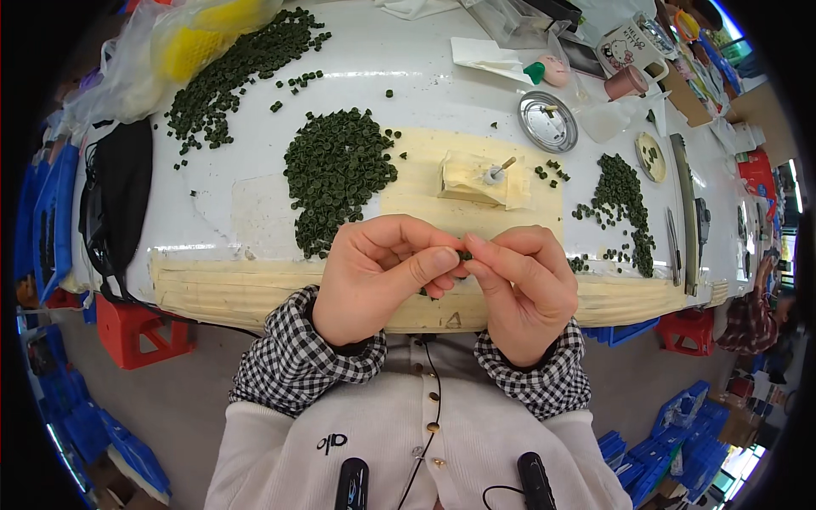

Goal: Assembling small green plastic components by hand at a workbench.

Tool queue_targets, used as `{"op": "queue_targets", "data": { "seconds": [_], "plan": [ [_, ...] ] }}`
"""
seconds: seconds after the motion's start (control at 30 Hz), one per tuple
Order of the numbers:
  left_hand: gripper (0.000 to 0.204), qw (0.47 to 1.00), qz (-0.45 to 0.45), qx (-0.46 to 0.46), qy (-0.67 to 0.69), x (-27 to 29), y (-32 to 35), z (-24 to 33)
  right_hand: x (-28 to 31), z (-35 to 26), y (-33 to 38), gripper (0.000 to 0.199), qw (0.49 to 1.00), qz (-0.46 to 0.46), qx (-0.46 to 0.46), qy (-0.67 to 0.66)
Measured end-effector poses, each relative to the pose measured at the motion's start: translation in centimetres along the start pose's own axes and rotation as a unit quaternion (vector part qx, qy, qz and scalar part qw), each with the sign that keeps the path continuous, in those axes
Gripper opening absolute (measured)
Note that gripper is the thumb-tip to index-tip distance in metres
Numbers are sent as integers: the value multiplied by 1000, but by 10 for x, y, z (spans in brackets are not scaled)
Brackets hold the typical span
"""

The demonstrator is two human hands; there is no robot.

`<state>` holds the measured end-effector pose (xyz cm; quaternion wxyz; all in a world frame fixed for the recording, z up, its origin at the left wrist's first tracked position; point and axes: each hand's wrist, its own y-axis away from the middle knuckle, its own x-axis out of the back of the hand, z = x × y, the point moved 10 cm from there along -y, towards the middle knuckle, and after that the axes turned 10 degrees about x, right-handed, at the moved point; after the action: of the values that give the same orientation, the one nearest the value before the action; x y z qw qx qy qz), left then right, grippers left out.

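White table point(442, 93) covered in piles of dark green pellets, and both hands are curled together right over its front edge: left hand point(374, 276) and right hand point(523, 285) pinch one small dark green rubbery pellet point(464, 254) between fingertips.

Small dark green piece point(464, 254) pinched between fingertips of both hands, mostly hidden, above table edge.

A white table point(442, 93) is being covered along its near edge by beige tape strips point(229, 285). Heaps of dark green pellets point(336, 170), a taped block point(476, 180) and a round metal lid point(548, 121) are being carried on it.
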<state>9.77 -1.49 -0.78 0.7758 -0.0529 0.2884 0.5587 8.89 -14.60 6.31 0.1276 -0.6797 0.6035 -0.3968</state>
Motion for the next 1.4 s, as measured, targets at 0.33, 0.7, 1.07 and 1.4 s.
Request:
{"op": "queue_targets", "data": {
  "seconds": [0.33,0.7,1.07,1.4],
  "plan": [
    [14,999,25,-15,-16,3,-1,3,-6,-8,-2,34,998,-16,48,48],
    [13,989,77,-123,-29,10,8,20,-15,2,4,33,996,-41,-29,-79],
    [21,969,99,-172,-145,3,15,30,-12,8,7,33,992,-18,-46,-115],
    [19,970,99,-163,-149,4,14,28,-10,4,5,33,994,-32,-31,-102]
  ]
}}
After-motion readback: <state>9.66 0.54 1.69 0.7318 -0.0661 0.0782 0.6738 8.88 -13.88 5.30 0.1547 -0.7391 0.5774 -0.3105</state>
